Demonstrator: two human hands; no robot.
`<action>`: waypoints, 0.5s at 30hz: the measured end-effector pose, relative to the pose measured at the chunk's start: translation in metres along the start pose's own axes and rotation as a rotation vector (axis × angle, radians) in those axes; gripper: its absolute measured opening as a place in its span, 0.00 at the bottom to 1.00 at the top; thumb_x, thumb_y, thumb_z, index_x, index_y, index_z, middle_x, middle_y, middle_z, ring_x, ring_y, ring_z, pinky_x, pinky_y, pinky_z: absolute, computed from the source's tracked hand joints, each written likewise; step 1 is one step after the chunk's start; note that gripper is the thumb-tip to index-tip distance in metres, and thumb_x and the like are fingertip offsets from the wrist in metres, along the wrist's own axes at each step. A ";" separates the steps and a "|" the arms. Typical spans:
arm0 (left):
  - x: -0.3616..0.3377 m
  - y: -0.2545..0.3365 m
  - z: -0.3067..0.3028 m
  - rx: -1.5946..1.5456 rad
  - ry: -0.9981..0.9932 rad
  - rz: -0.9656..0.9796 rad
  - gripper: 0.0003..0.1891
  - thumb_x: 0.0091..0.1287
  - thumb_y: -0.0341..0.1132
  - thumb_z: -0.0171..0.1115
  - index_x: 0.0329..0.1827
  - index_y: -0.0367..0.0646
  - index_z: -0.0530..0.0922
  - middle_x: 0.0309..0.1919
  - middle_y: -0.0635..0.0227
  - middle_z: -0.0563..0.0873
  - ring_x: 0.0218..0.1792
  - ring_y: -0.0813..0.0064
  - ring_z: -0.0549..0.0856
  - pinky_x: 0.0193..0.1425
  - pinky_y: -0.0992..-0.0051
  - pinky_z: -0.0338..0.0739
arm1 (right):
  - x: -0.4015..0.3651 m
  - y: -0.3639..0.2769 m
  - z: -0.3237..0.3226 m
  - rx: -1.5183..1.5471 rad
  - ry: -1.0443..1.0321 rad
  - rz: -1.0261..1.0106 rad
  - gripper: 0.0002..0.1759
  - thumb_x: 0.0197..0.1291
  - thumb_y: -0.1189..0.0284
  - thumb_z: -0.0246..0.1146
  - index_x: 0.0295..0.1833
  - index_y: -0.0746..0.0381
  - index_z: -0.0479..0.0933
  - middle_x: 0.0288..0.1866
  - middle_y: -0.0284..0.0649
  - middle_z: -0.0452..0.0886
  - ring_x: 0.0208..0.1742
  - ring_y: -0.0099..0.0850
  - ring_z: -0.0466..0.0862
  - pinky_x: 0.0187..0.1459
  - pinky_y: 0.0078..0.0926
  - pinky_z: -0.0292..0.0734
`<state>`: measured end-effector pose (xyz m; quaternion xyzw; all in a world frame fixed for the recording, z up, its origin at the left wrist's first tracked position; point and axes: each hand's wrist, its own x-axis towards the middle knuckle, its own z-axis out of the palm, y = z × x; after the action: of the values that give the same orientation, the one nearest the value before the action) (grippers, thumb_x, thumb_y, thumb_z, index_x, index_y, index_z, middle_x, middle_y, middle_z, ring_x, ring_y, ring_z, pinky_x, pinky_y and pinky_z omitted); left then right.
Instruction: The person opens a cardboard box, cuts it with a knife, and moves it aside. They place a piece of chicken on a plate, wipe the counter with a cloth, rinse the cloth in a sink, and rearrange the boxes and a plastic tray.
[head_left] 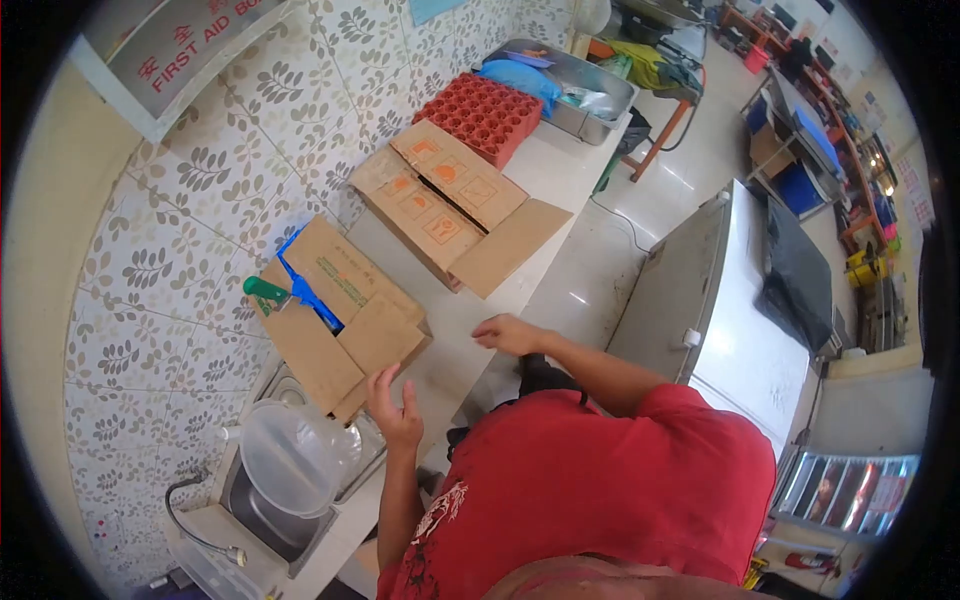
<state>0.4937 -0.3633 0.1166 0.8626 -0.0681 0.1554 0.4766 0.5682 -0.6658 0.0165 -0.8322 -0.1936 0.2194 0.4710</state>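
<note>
My left hand (396, 408) is open, its spread fingertips right at the near flap corner of a closed cardboard box (365, 280) on the counter. Across that box's top seam lies a bright blue strip-like thing (309, 298), with a green handle (265, 290) beside it. Over the counter's front edge, my right hand (508, 335) is empty, its fingers loosely bent and apart. Farther along stands a second cardboard box (440, 195), a dark gap between its top flaps and one flap folded out toward me.
Behind the boxes are stacked red egg trays (480, 115) and a metal basin (600, 115) with a blue bag. A sink (255, 510) holding a clear plastic tub (292, 455) lies to my left. A white freezer (735, 330) stands on my right.
</note>
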 end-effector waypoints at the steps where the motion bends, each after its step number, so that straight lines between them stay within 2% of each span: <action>1: -0.008 0.001 0.006 0.006 0.001 -0.054 0.16 0.71 0.32 0.65 0.60 0.36 0.81 0.56 0.51 0.82 0.57 0.55 0.81 0.64 0.60 0.75 | -0.016 0.025 -0.019 0.202 0.057 0.096 0.27 0.65 0.77 0.61 0.71 0.63 0.75 0.46 0.54 0.88 0.49 0.43 0.88 0.52 0.40 0.84; 2: -0.009 0.002 0.015 0.011 0.010 -0.104 0.16 0.71 0.32 0.65 0.59 0.35 0.82 0.56 0.51 0.82 0.57 0.57 0.81 0.63 0.61 0.76 | -0.029 0.050 -0.050 0.397 0.112 0.191 0.24 0.63 0.79 0.61 0.65 0.65 0.80 0.43 0.50 0.89 0.45 0.39 0.89 0.47 0.38 0.86; 3: -0.007 0.004 0.026 0.019 0.019 -0.154 0.16 0.72 0.31 0.65 0.59 0.35 0.82 0.56 0.51 0.82 0.57 0.58 0.81 0.61 0.62 0.77 | -0.042 0.083 -0.079 0.405 0.202 0.245 0.24 0.62 0.75 0.60 0.64 0.64 0.79 0.44 0.44 0.89 0.39 0.32 0.88 0.38 0.32 0.84; 4: -0.001 0.008 0.040 -0.013 0.022 -0.195 0.17 0.72 0.32 0.65 0.61 0.35 0.81 0.57 0.52 0.82 0.57 0.60 0.81 0.60 0.64 0.78 | -0.052 0.112 -0.113 0.450 0.324 0.361 0.22 0.63 0.70 0.59 0.61 0.64 0.80 0.44 0.41 0.89 0.37 0.30 0.87 0.34 0.30 0.82; 5: 0.002 0.012 0.059 -0.049 0.026 -0.241 0.18 0.72 0.32 0.65 0.62 0.34 0.80 0.58 0.53 0.82 0.57 0.62 0.81 0.59 0.65 0.79 | -0.050 0.135 -0.150 0.502 0.442 0.508 0.23 0.64 0.73 0.57 0.64 0.63 0.78 0.48 0.44 0.87 0.41 0.33 0.88 0.35 0.30 0.84; 7: 0.007 0.028 0.095 -0.106 0.005 -0.324 0.21 0.73 0.33 0.65 0.67 0.35 0.77 0.61 0.54 0.81 0.57 0.65 0.81 0.59 0.67 0.80 | -0.037 0.170 -0.213 0.578 0.701 0.529 0.23 0.70 0.64 0.58 0.67 0.61 0.76 0.49 0.42 0.86 0.43 0.34 0.87 0.38 0.34 0.85; 9: 0.038 0.047 0.138 -0.155 -0.045 -0.388 0.27 0.74 0.34 0.66 0.74 0.37 0.73 0.63 0.54 0.80 0.59 0.66 0.81 0.59 0.68 0.80 | -0.002 0.168 -0.267 0.536 0.735 0.495 0.28 0.72 0.55 0.60 0.70 0.59 0.73 0.50 0.40 0.84 0.45 0.33 0.85 0.40 0.37 0.83; 11: 0.067 0.063 0.176 -0.129 -0.019 -0.424 0.34 0.76 0.38 0.65 0.82 0.41 0.63 0.71 0.53 0.76 0.66 0.60 0.79 0.66 0.65 0.78 | 0.044 0.129 -0.300 0.417 0.593 0.498 0.34 0.67 0.51 0.65 0.71 0.60 0.73 0.54 0.43 0.85 0.44 0.34 0.85 0.36 0.32 0.82; 14: 0.084 0.024 0.219 -0.097 -0.037 -0.448 0.35 0.80 0.40 0.59 0.86 0.47 0.57 0.76 0.48 0.72 0.74 0.55 0.74 0.74 0.63 0.72 | 0.106 0.081 -0.313 0.372 0.178 0.704 0.36 0.69 0.51 0.63 0.76 0.57 0.66 0.56 0.42 0.83 0.51 0.34 0.83 0.43 0.39 0.82; 15: 0.085 0.028 0.221 -0.101 -0.096 -0.473 0.34 0.81 0.41 0.56 0.86 0.49 0.56 0.77 0.46 0.71 0.75 0.54 0.73 0.75 0.64 0.70 | 0.116 0.087 -0.307 0.368 0.035 0.647 0.38 0.69 0.51 0.64 0.77 0.57 0.65 0.58 0.42 0.83 0.53 0.34 0.83 0.45 0.41 0.83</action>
<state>0.6115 -0.5622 0.0572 0.8361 0.1054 -0.0055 0.5384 0.8426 -0.8603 0.0612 -0.7553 0.1299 0.3739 0.5224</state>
